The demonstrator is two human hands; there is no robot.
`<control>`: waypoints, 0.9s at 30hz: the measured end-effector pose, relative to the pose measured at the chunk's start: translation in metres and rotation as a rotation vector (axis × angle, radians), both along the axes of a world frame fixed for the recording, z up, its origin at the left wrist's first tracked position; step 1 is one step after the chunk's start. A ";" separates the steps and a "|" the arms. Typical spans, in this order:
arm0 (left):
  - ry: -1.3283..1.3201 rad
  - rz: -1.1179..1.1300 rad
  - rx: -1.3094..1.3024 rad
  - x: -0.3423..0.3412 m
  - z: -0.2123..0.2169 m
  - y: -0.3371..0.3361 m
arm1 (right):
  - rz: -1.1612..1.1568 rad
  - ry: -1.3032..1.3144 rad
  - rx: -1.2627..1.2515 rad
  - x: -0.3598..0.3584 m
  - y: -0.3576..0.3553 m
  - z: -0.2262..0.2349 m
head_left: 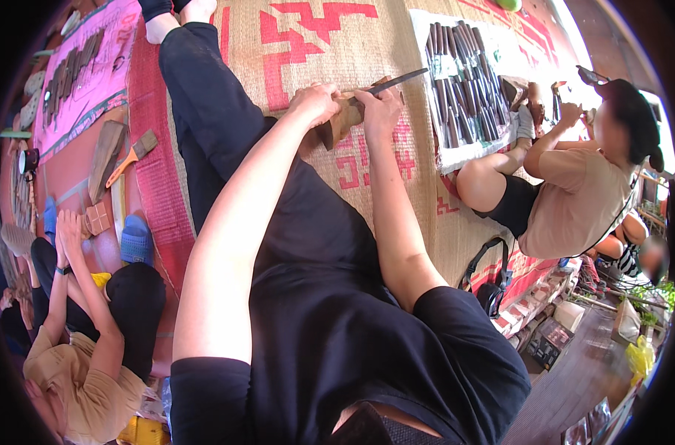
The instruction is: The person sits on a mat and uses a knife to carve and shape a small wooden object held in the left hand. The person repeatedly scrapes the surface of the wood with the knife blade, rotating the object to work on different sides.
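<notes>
My left hand (317, 102) is closed, at the near end of a long, dark, flat file-like tool (403, 79). The tool slants up to the right, past my right thumb. My right hand (382, 113) is closed around a brown wooden piece (340, 124), thumb toward the tool. The wood sits beside my thigh, above a woven straw mat (330, 52) with red patterns. My fingers hide part of the tool and wood, so their exact contact is unclear.
Rows of dark-handled tools lie on a pale sheet (443, 152) at right; more lie on a pink cloth (104, 74) at left. A brush (132, 157) and blue slipper (136, 241) lie left. A person (582, 178) sits at right, another (85, 363) at left.
</notes>
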State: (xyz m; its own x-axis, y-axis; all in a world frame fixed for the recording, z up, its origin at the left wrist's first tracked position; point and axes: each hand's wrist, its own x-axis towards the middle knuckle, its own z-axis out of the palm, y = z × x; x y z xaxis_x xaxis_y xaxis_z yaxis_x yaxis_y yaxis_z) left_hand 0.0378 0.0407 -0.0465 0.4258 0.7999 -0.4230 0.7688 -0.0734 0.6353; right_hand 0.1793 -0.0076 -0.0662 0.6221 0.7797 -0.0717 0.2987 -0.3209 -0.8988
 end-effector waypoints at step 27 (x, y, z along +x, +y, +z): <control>0.012 -0.056 0.061 0.001 0.006 -0.005 | -0.066 -0.316 -0.113 0.025 0.021 -0.006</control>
State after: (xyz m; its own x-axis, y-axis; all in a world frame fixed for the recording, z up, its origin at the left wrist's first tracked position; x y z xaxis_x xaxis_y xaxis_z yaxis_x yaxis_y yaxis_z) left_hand 0.0385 0.0353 -0.0409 0.4659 0.7993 -0.3796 0.7698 -0.1546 0.6193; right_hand 0.2047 0.0134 -0.0720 0.6762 0.7350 0.0494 0.5322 -0.4410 -0.7227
